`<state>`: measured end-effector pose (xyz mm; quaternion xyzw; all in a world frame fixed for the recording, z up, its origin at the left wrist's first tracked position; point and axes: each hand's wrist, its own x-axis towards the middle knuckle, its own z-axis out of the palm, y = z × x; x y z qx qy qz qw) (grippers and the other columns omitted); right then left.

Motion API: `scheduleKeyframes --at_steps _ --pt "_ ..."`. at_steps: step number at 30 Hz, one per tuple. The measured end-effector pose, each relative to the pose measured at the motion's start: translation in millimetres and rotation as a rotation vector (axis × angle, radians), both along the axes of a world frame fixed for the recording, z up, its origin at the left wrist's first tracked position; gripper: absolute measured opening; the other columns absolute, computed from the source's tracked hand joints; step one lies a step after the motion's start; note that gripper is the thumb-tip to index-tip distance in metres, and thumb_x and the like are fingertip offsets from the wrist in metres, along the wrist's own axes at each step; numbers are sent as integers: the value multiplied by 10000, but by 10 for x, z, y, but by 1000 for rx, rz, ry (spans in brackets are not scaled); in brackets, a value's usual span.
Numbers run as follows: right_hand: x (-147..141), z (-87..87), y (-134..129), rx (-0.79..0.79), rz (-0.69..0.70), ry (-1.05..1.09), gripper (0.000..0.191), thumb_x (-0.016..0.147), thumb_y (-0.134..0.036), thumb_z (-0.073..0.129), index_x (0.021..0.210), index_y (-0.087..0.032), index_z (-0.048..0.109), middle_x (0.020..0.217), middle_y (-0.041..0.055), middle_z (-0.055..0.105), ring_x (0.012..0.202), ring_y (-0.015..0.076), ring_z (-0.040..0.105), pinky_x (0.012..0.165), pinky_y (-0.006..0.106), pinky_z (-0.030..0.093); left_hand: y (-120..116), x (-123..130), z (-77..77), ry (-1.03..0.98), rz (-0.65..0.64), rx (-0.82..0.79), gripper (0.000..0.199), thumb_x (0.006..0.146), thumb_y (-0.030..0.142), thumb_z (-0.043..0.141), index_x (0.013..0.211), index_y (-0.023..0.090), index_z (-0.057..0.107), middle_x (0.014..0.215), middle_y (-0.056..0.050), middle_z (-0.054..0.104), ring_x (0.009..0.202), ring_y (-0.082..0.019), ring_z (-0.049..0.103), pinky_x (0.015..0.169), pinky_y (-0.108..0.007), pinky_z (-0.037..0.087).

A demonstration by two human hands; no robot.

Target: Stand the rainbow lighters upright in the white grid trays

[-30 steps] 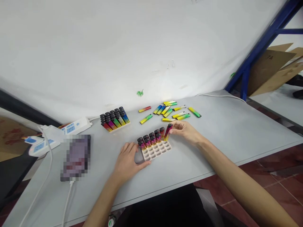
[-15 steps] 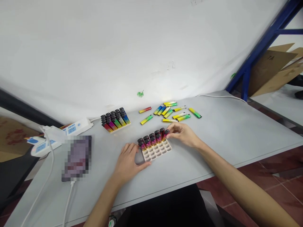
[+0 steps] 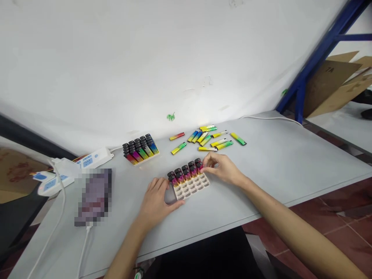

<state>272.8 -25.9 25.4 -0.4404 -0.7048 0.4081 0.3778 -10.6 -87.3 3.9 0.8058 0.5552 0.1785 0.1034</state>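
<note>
A white tray (image 3: 192, 190) with rows of oval slots sits on the table before me. Its two back rows hold upright pink-and-yellow lighters with black tops; the front slots are bare. My left hand (image 3: 154, 199) braces the tray's left end, thumb at the front corner and fingers along the side. At the right end of the second row, my right hand (image 3: 222, 168) pinches a lighter (image 3: 199, 166) between thumb and fingers. That lighter stands upright in line with its neighbours; its lower part is partly hidden.
Behind lie several loose yellow, green, blue and red lighters (image 3: 205, 138). A filled lighter tray (image 3: 148, 159) stands back left. Farther left are a power strip (image 3: 94, 158) and a pixelated device (image 3: 94, 197) on a white cable. A wall (image 3: 174, 58) borders the grey table (image 3: 279, 155).
The right hand has moved slightly left and down with the lighter, which now stands level with the others in its row. The left hand has stayed at the tray.
</note>
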Motion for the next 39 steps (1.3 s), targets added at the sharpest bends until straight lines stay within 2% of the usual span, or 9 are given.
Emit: scheduleKeyframes --at_steps 4,7,11,15,19,24,31,35,39 --pt "0 46 -17 -14 0 -29 271 810 -456 728 780 -205 631 799 8 684 709 157 606 645 295 447 0 -8 -14 0 -6 12 505 743 680 696 839 231 484 898 -38 563 889 -269 517 760 -421 457" --pt "23 69 -5 -5 -62 -49 300 901 -485 604 802 -204 640 789 13 682 723 166 613 682 306 457 6 0 -23 2 -7 13 502 745 675 696 839 230 481 900 -37 562 888 -265 514 755 -418 458" --pt "137 -5 87 67 -320 -213 353 971 -478 467 820 -207 635 848 39 698 776 195 626 715 327 458 15 10 -27 6 -7 12 511 745 675 696 831 227 466 891 -37 555 877 -260 510 757 -421 459" --pt "331 -150 224 181 -627 -569 331 953 -422 496 1040 -162 681 1092 149 662 1070 308 589 891 414 446 8 0 -18 3 -7 15 513 749 682 689 831 229 463 892 -36 551 866 -253 510 751 -416 457" --pt "457 -230 333 100 -776 -761 557 934 -529 496 1236 -79 621 1218 233 570 1162 368 533 975 467 402 -1 -9 -8 5 -9 6 501 758 679 682 840 233 470 897 -37 557 878 -260 517 756 -420 456" --pt "452 -240 411 -6 -849 -735 701 890 -630 504 1325 -81 528 1232 234 551 1178 375 525 974 456 396 3 -4 2 -1 -12 23 494 754 683 679 828 234 487 892 -36 564 872 -260 523 748 -418 459" --pt "532 -208 384 -93 -818 -640 670 793 -534 611 1301 -105 527 1271 209 555 1157 337 559 997 430 416 0 -3 -3 15 2 -1 490 758 667 685 840 229 482 916 -43 563 895 -268 520 767 -424 463" --pt "569 -186 348 -118 -730 -661 538 787 -460 602 1213 -131 602 1241 198 588 1158 333 564 983 451 435 -1 -3 -5 28 7 1 489 757 663 687 834 231 471 912 -42 561 893 -270 521 767 -424 461" --pt "539 -212 338 -58 -766 -712 452 858 -477 535 1138 -135 629 1201 210 596 1125 357 577 953 485 440 -2 0 -7 27 8 15 490 748 656 696 829 234 462 902 -38 561 882 -268 524 763 -425 464"
